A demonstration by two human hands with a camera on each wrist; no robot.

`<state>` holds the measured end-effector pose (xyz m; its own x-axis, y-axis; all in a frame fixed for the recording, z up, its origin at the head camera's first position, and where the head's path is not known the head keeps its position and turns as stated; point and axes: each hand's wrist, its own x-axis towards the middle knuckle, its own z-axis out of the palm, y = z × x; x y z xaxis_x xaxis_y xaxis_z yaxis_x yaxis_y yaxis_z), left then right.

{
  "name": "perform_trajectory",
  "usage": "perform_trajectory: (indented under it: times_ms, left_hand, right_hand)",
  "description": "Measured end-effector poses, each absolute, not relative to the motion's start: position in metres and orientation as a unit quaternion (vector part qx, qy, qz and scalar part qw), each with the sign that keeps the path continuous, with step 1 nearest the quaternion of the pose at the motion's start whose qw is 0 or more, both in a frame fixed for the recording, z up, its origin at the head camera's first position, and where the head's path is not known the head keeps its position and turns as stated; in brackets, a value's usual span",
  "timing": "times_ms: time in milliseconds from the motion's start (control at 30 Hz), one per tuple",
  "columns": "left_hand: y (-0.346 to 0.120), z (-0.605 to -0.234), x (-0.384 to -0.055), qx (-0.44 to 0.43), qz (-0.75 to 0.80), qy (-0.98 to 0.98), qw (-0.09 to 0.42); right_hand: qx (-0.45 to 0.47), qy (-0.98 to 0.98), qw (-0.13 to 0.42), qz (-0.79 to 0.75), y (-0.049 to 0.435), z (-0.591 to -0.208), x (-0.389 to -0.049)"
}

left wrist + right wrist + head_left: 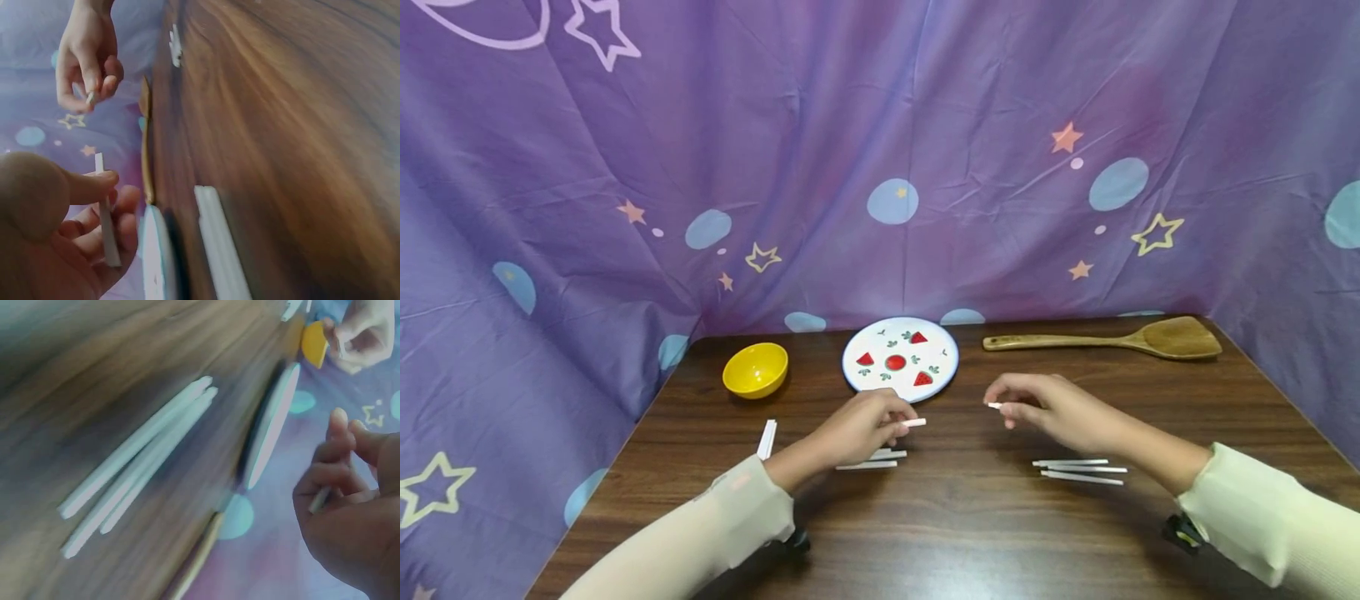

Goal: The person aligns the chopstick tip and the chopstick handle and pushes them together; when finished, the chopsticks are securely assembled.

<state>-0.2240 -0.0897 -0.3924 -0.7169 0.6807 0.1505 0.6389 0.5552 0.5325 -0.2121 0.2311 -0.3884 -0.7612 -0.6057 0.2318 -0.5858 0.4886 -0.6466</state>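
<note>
My left hand (862,425) pinches a slim white stick (105,209) between thumb and fingers, above the table just in front of the plate. To the right, my right hand (1051,407) holds another white stick (320,499), mostly hidden by the curled fingers; only short bits of it show. Both hands are raised off the wood, a gap between them. Below my left hand lie several white sticks (872,466), partly covered by it. A second group of white sticks (1082,479) lies under my right forearm. More white sticks (767,439) sit beside my left wrist.
A white plate (880,333) with fruit pictures stands at the back middle of the brown table (955,533). At its left is a yellow bowl (756,371). A wooden spatula (1180,339) lies at the back right. A purple patterned cloth (820,167) hangs behind.
</note>
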Motion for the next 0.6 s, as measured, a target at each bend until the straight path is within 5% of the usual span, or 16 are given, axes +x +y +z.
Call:
perform_trajectory:
  times_ms: [600]
  left_hand:
    - [-0.063, -0.367, -0.22, 0.411, 0.297, 0.862, -0.011]
  right_hand:
    - [-0.352, 0.864, -0.012, -0.36, 0.191, -0.364, -0.203]
